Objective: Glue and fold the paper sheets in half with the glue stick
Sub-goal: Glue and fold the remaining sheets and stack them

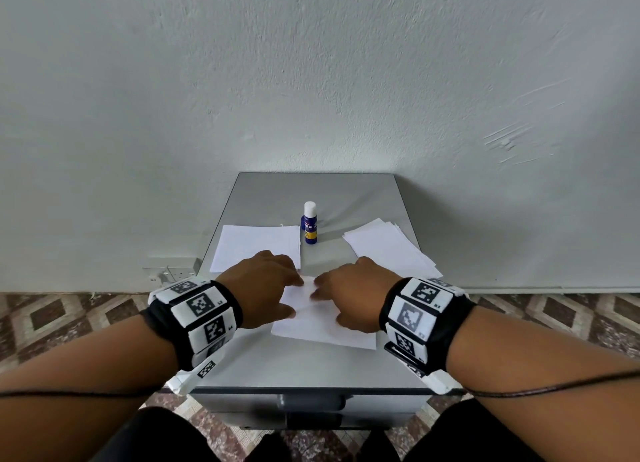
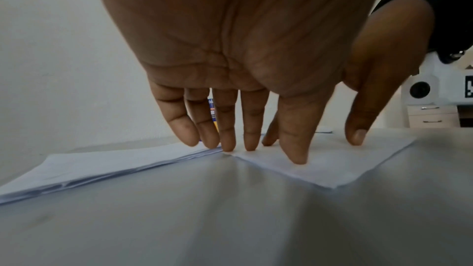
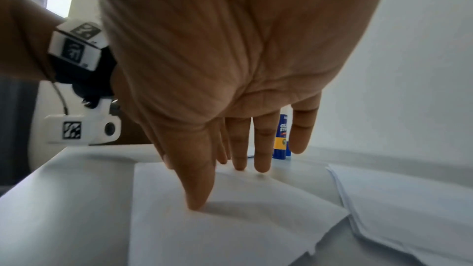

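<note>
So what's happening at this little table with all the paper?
A person is pressing a sheet of paper flat on a small grey table, left hand and right hand both on it, fingers straight. A capped glue stick stands untouched behind it, between a paper stack and a looser pile.

We are pressing our right hand (image 3: 230, 80) down on a folded paper sheet (image 3: 230, 224), the thumb tip and two straight fingertips (image 3: 262, 166) touching its surface on the grey table (image 3: 64, 199). We are seeing the glue stick (image 3: 281, 139) standing upright behind our fingers, its blue and yellow label partly hidden between them. A loose pile of white sheets (image 3: 409, 205) is lying just beside the folded sheet, and our left wrist band (image 3: 76, 48) is showing at the far side.
</note>
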A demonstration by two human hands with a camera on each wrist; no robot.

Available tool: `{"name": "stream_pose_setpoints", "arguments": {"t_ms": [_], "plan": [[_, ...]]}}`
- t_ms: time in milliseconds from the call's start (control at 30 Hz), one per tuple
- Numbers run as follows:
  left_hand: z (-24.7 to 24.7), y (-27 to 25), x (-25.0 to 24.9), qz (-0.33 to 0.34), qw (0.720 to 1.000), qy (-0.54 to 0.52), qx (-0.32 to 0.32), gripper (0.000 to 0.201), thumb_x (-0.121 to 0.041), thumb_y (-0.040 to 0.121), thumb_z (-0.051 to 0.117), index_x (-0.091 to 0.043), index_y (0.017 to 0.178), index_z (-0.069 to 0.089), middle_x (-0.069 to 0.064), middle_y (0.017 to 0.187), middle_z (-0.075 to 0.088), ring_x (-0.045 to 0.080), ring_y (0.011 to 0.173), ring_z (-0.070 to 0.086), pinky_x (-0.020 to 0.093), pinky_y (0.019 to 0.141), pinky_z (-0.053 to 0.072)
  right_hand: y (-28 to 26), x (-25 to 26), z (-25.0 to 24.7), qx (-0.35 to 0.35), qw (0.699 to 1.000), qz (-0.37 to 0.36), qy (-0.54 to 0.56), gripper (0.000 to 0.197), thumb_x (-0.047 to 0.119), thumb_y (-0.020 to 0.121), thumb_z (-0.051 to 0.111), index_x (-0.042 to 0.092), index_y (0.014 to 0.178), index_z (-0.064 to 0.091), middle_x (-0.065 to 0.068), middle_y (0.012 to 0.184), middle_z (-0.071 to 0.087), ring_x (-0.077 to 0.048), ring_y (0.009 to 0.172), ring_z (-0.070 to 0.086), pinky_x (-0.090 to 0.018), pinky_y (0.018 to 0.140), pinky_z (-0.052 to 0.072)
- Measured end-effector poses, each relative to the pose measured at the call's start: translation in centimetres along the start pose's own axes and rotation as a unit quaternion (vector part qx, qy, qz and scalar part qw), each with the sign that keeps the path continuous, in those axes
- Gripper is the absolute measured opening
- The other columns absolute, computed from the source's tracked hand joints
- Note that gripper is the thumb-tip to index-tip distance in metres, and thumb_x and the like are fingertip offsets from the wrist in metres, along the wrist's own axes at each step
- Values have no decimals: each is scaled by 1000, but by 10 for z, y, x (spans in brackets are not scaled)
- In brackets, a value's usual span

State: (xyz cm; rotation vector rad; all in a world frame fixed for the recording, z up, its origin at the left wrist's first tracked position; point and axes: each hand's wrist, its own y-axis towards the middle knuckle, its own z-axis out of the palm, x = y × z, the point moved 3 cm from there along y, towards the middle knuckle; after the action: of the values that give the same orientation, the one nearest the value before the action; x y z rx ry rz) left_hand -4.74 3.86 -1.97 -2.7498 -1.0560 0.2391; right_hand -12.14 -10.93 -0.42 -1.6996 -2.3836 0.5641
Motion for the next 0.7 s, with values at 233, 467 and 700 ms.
{"name": "stream_pose_setpoints", "arguments": {"t_ms": [233,467,700], "plan": [[3,-1,0,-10,1000,2,-4,57,-56,87,62,-36,139,52,-14,138,47,15,122,44,34,102,44,0,11,15,15,999,29,30,68,45,102,34,13,157,11,-8,164,3,-23,149,15,-43,119,18],[2,-2,1,-10,1000,8,1,57,-58,86,61,-37,139,51,-16,139,45,15,122,45,36,104,43,-13,-2,20,87,995,42,9,69,43,104,27,12,157,-5,-6,163,-14,-18,151,0,-40,122,0],[3,-6,0,-13,1000,1,1,57,-57,88,59,-37,141,50,-17,140,44,15,123,44,36,105,42,-32,-5,34,104,991,84,16,73,49,103,23,11,155,-12,-7,161,-21,-18,151,-8,-40,122,-5]]}}
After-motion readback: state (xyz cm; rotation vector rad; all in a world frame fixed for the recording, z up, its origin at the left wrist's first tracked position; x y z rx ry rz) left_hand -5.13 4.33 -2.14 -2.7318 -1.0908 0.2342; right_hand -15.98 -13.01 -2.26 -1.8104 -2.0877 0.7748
